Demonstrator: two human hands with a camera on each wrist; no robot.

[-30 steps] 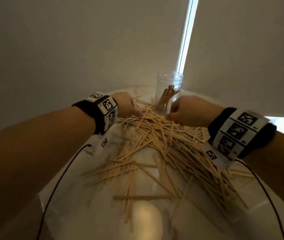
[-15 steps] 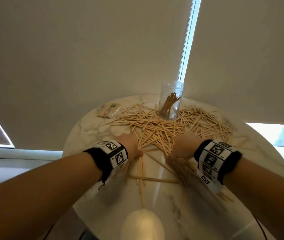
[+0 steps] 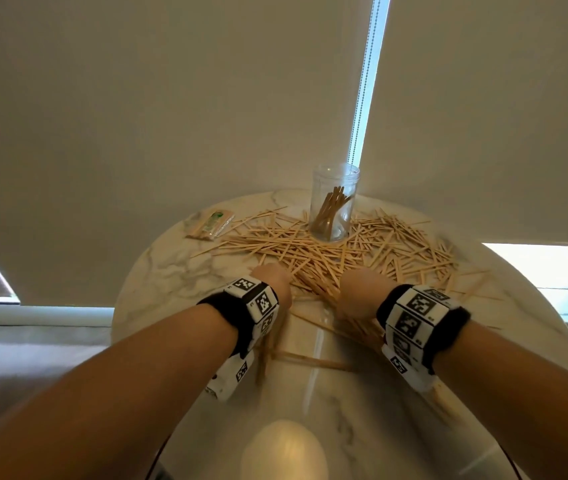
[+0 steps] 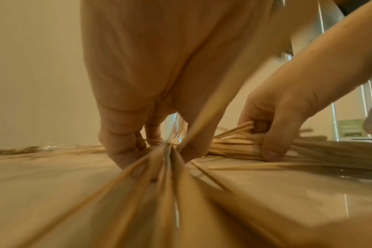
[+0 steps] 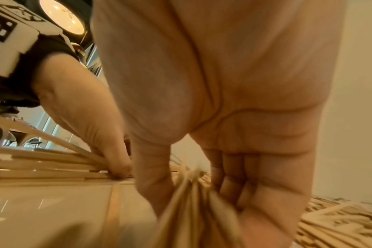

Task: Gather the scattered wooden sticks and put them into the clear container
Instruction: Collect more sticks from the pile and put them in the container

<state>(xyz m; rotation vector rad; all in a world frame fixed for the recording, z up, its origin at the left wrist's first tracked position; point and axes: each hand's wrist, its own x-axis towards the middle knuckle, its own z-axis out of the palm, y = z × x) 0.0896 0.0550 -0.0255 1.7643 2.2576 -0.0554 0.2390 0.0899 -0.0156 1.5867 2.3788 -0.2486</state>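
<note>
Thin wooden sticks [image 3: 327, 251] lie scattered in a wide pile across a round marble table [image 3: 157, 271]. A clear container [image 3: 333, 202] stands upright at the table's far side with several sticks inside. My left hand [image 3: 272, 282] is at the pile's near edge, its fingers [image 4: 125, 151] curled round a bundle of sticks [image 4: 166, 167] that fans toward my wrist. My right hand [image 3: 358, 292] is beside it, thumb and fingers [image 5: 229, 181] closed round another bundle of sticks [image 5: 191, 193]. In the head view both sets of fingertips are hidden behind the knuckles.
A small packet [image 3: 211, 225] with a green mark lies at the far left of the table. A window blind hangs right behind the container, its bead cord [image 3: 362, 98] above the rim. A lamp's reflection [image 3: 284, 448] glares near the table's front edge.
Both hands drew back from beside the container to the near edge of the pile and closed on bundles of sticks. The head camera tilted up, showing more of the table.
</note>
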